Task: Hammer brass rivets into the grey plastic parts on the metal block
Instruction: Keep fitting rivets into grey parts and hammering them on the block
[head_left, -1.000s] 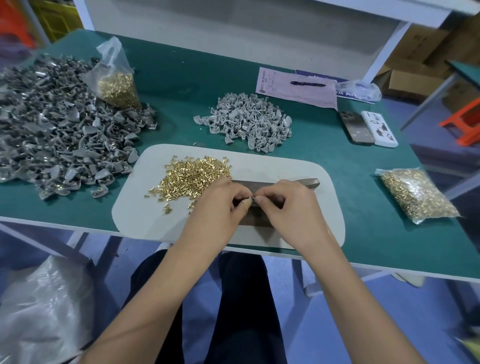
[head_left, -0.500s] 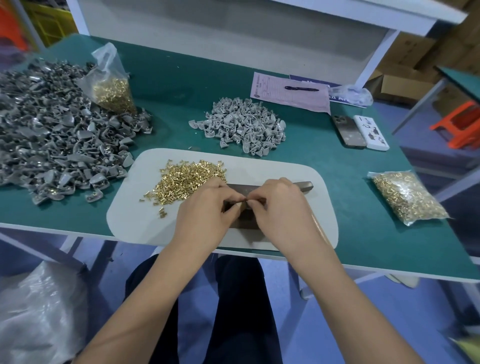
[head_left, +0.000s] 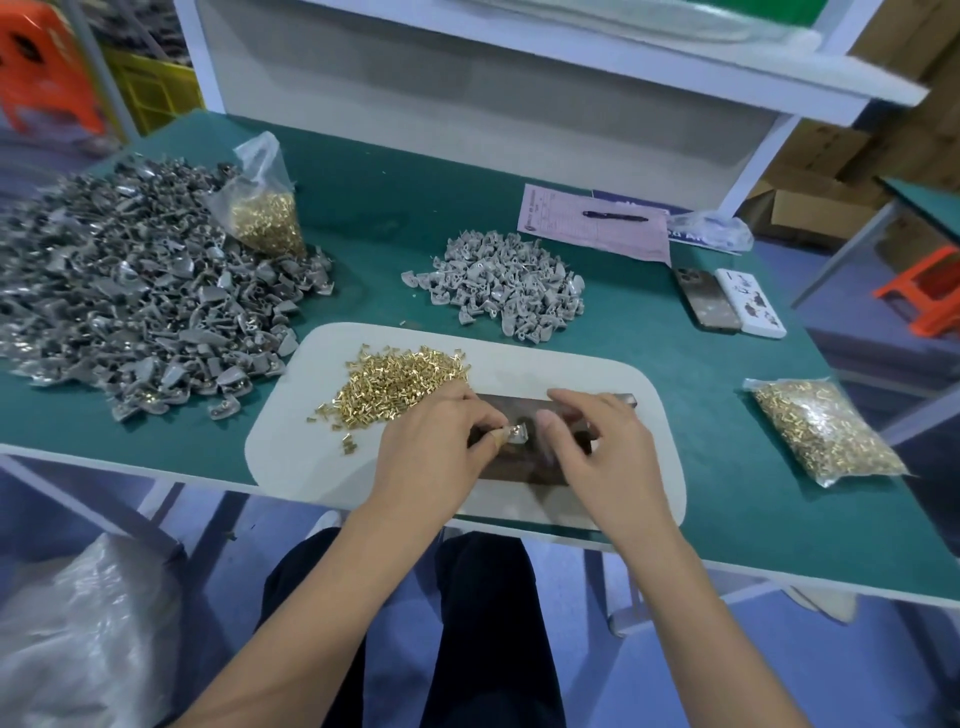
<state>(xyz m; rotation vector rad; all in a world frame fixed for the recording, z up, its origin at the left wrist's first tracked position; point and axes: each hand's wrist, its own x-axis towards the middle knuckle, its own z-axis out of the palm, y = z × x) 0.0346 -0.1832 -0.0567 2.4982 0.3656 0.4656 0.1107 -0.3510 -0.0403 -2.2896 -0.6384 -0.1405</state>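
Over one metal block (head_left: 524, 457), left hand (head_left: 431, 457) fingers (head_left: 496, 439) pinching one grey part (head_left: 517, 432), right hand (head_left: 602, 457) fingers loosely apart

pink form (head_left: 597, 228), black pen (head_left: 614, 215), two phones (head_left: 707, 300), orange stool (head_left: 930, 291)

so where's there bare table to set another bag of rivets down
Bare green runs between the small grey parts pile and the two phones, and between the white mat and the right rivet bag. The left is crowded by the big grey pile.
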